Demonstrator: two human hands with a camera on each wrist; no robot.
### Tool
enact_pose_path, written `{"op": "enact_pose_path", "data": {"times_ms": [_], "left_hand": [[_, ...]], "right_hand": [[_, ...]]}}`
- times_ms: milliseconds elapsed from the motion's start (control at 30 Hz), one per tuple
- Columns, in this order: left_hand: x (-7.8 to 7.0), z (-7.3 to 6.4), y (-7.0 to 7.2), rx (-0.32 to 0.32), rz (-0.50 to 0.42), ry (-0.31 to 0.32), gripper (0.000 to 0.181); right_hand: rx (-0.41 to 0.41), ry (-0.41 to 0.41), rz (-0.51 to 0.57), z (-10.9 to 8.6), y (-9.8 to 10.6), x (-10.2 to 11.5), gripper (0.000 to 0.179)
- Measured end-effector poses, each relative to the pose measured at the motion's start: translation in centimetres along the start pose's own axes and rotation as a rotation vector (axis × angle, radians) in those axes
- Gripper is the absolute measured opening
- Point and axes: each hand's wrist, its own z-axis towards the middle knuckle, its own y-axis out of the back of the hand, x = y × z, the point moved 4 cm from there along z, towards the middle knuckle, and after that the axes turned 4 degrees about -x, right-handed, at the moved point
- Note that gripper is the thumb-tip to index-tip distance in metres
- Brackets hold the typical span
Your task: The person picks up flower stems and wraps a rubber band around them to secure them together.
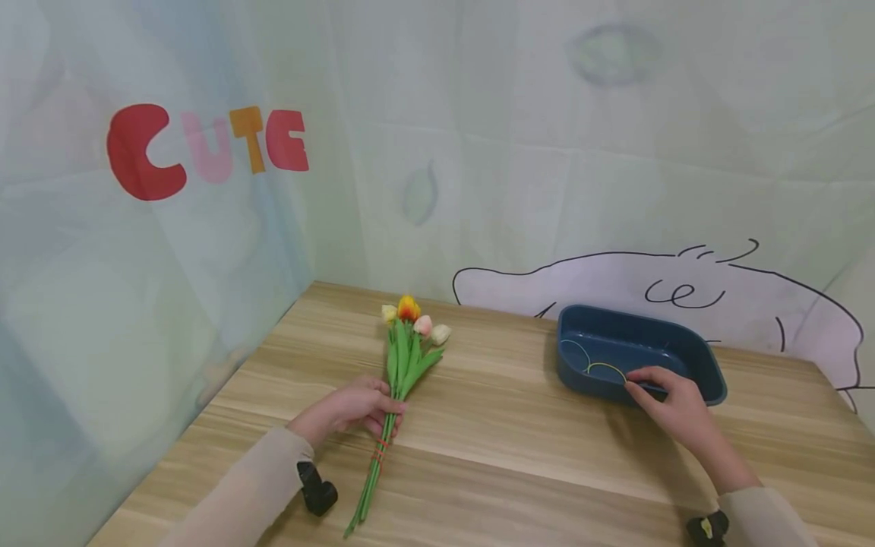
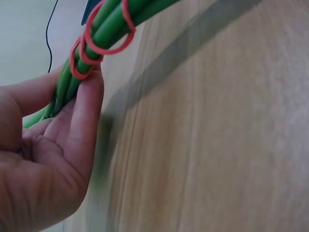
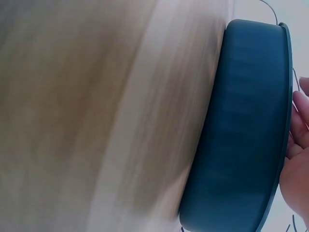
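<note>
My left hand [image 1: 358, 406] grips the green stems of a tulip bouquet [image 1: 403, 357], with yellow, orange, pink and white blooms pointing away from me. Below the fingers, a red rubber band [image 1: 379, 451] is wound round the stems; its loops show closely in the left wrist view. Over the near rim of a dark blue basin [image 1: 636, 323], my right hand [image 1: 673, 406] pinches a thin yellow rubber band [image 1: 606, 365] between thumb and fingertips. A thin greenish band [image 1: 578, 346] curves beside it; whether the two are linked I cannot tell. The basin's wall hides part of the right hand's work in the right wrist view.
The basin stands at the back right of the wood-grain table [image 1: 506, 441], close to the printed cloth backdrop [image 1: 478, 152]. Another cloth wall with coloured letters [image 1: 146, 152] borders the left edge. Black mounts [image 1: 317, 490] sit at both wrists.
</note>
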Motion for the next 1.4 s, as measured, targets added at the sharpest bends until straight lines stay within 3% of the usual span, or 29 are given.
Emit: {"op": "enact_pose_path", "data": {"times_ms": [833,967,1233,1400], "left_hand": [[0.95,-0.01,0.27,-0.045,0.014,-0.024,0.014],[0.91,0.00,0.48,-0.104,0.063,-0.044,0.018],[0.66,-0.26,0.66,-0.304,0.224,-0.046,0.020],[0.24,-0.65,0.74,-0.361,0.291,-0.034,0.023]], "right_hand": [[-0.010,0.039,-0.026,0.02,-0.01,0.18,0.010],[-0.008,0.039,-0.028,0.01,0.00,0.04,0.010],[-0.007,0.040,-0.030,0.07,0.03,-0.16,0.011],[-0.004,0.063,-0.029,0.33,0.10,0.01,0.011]]}}
